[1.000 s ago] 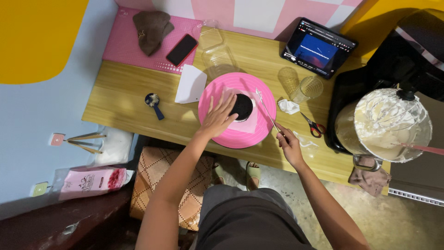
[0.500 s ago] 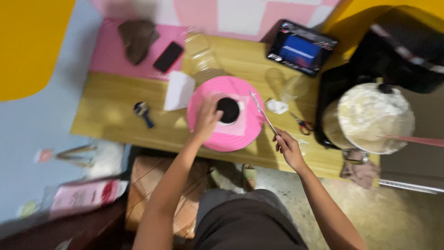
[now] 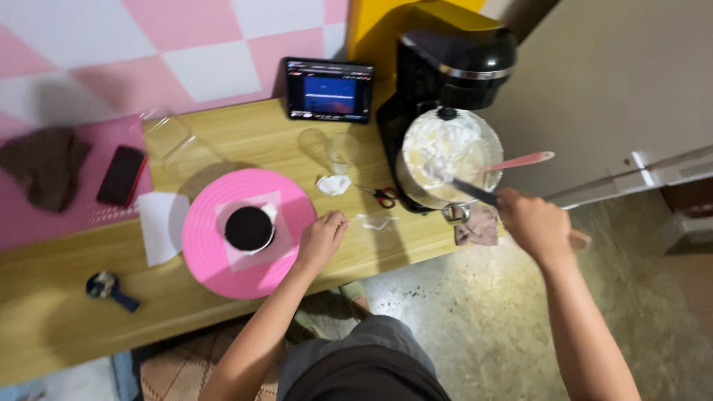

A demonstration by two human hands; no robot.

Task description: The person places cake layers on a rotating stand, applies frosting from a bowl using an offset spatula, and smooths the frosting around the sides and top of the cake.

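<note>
A pink round turntable (image 3: 223,256) lies on the wooden table (image 3: 245,141), with a dark round cake (image 3: 249,228) on a white sheet at its middle. My left hand (image 3: 321,239) rests on the turntable's right edge, fingers curled against it. My right hand (image 3: 536,223) grips a long metal spatula (image 3: 464,189) whose blade reaches into the mixer bowl (image 3: 451,154) full of white cream. A pink-handled spatula (image 3: 520,160) also sticks out of that bowl.
A black stand mixer (image 3: 453,63) holds the bowl at the table's right end. A tablet (image 3: 330,90) leans on the wall. Scissors (image 3: 382,196), a crumpled tissue (image 3: 333,184), clear glasses (image 3: 334,151), a phone (image 3: 122,175), a brown cloth (image 3: 46,167) and white paper (image 3: 162,224) lie around.
My right hand moved from the turntable's right side over to the mixer bowl, taking the spatula with it. My left hand slid from the cake to the turntable's right edge. The view swung right.
</note>
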